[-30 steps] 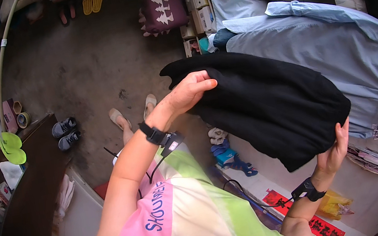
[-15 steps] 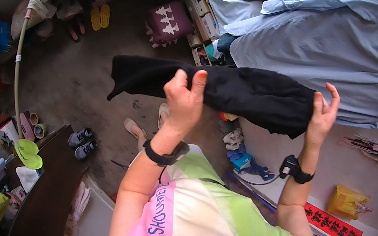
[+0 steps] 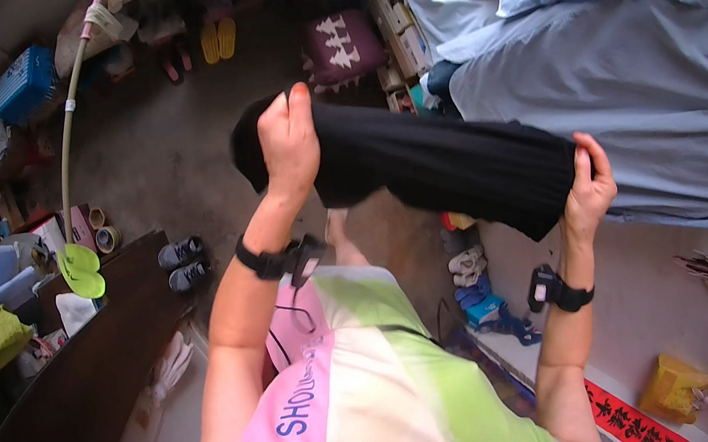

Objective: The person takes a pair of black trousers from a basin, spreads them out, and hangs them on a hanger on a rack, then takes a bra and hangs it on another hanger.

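A long piece of black clothing stretches between my two hands in the air, in front of my body. Its exact kind cannot be made out; fine gathers run along the right end. My left hand is closed around it near the left end, the thumb pointing up, and a short bit of cloth hangs beyond the fist. At the gathered right end, my right hand pinches the edge between thumb and fingers. The cloth between the hands is fairly taut and slopes down to the right.
Light blue cloth covers a large pile at right, beside a white surface with a yellow bag. At left stands a dark brown panel. Grey shoes and a purple stool-like box are on the floor.
My left hand has shifted left along the black clothing, nearer its end. My right hand's fingers have closed on the other end. The cloth is stretched straighter, and the view has shifted slightly.
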A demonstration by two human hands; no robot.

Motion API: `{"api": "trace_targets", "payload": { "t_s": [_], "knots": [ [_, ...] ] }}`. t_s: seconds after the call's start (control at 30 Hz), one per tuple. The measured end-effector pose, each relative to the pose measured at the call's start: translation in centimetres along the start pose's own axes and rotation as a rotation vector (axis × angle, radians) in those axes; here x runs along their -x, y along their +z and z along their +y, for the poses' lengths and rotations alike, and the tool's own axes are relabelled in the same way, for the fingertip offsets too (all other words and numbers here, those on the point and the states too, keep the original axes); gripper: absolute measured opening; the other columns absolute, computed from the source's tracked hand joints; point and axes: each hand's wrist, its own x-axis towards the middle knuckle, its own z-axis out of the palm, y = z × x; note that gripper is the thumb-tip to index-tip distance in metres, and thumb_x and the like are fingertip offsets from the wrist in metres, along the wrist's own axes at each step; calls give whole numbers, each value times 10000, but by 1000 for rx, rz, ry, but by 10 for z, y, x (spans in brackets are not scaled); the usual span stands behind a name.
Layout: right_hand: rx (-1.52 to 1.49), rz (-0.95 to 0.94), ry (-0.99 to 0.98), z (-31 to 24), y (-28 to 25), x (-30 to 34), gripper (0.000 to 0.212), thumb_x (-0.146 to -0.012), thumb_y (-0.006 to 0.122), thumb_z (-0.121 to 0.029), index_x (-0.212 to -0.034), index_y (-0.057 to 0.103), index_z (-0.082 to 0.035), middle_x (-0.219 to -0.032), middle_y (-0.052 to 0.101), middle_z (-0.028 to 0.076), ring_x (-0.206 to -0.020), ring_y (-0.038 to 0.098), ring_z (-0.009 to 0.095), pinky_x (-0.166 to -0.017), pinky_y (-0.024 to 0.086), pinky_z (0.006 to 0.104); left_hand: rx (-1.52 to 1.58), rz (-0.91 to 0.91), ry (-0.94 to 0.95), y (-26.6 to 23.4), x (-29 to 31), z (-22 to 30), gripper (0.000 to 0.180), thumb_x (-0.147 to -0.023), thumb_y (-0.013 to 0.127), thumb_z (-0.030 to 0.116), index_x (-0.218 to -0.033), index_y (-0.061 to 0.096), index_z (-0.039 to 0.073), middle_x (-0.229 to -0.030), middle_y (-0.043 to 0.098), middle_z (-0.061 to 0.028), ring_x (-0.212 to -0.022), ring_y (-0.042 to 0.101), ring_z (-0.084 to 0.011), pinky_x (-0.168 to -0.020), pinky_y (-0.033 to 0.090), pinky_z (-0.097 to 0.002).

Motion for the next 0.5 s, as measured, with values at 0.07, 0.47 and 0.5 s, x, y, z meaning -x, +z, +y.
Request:
{"api": "trace_targets", "payload": {
  "t_s": [0.07,0.47,0.5],
  "knots": [
    [82,-126,-48,-29,17,11,187,-940,545,-34,-1062,678,14,-993,670,34,-918,584,109,-866,454,246,20,-97,-69,14,12,16,424,-984,539,257,-646,382,55,-638,334,70,-615,286,-59,-523,288,-272],
    [62,-52,11,-8,-34,16,257,-931,569,-25,-1173,636,32,-1156,655,84,-1047,587,131,-956,429,262,41,-151,-229,-11,23,-25,389,-970,532,250,-669,463,13,-604,397,58,-601,340,-51,-528,325,-270],
    [139,-96,-27,-18,-36,15,303,-930,571,-24,-1227,603,27,-1209,634,92,-1110,570,146,-992,406,274,0,-163,-253,-11,28,-25,381,-968,536,248,-675,480,11,-607,412,60,-605,350,-47,-530,329,-265]
  ]
}}
